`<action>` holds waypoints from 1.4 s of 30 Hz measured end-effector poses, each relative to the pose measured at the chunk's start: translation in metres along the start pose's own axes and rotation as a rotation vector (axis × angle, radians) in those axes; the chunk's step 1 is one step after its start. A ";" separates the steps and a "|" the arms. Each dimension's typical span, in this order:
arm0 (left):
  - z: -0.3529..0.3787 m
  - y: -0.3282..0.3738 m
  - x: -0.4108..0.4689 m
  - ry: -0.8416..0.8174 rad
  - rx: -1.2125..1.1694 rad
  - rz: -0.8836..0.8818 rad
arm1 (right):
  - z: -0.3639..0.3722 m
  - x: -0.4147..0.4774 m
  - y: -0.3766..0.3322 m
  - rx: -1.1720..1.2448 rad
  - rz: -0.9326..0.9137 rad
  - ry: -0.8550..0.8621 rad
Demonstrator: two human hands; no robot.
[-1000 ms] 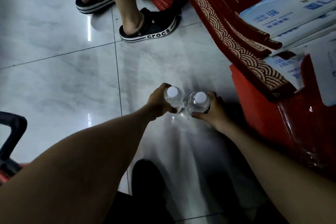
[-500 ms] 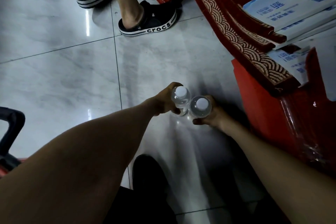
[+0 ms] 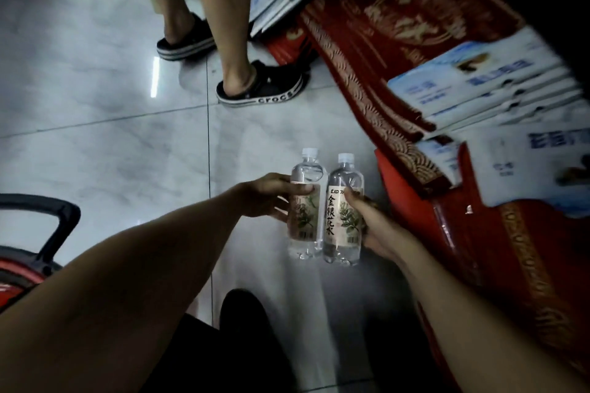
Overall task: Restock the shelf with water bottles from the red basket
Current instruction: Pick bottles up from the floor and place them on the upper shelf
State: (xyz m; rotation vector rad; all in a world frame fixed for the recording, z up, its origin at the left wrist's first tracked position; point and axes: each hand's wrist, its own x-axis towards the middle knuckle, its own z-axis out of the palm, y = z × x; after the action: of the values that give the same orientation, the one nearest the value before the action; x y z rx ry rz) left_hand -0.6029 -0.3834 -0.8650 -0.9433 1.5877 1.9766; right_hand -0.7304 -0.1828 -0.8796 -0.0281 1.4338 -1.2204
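Note:
Two clear water bottles with white caps and pale leaf-printed labels are side by side above the tiled floor. My left hand (image 3: 268,198) grips the left bottle (image 3: 306,210) around its label. My right hand (image 3: 375,223) grips the right bottle (image 3: 343,214) from its right side. Both bottles are tilted, caps pointing away from me, their labels facing the camera. At the far left edge, the red basket (image 3: 19,274) shows only its rim and black handle (image 3: 48,210). No shelf is in view.
Another person's legs in black clogs (image 3: 260,86) stand on the floor just beyond the bottles. Red patterned boxes (image 3: 399,41) and stacked blue-white cartons (image 3: 479,83) fill the right side. My dark shoe (image 3: 245,322) is below the bottles.
Both hands have lifted and tilted the bottles back, so their labels now show instead of only the caps. The view has shifted upward.

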 end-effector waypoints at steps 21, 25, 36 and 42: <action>0.239 0.314 -0.358 0.010 0.143 1.172 | 0.043 -0.485 -0.215 -0.106 -1.074 0.585; 0.288 0.357 -0.395 -0.036 0.108 1.294 | 0.041 -0.561 -0.238 -0.208 -1.220 0.743; 0.372 0.443 -0.422 -0.161 0.068 1.482 | 0.015 -0.637 -0.293 -0.252 -1.389 1.125; 0.378 0.487 -0.395 -0.151 0.050 1.475 | 0.011 -0.616 -0.332 -0.197 -1.365 1.182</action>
State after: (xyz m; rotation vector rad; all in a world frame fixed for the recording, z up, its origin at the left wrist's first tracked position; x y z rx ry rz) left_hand -0.7669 -0.1085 -0.2062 0.7213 2.5043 2.6165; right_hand -0.7327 0.0500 -0.2193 -0.5864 2.7399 -2.3834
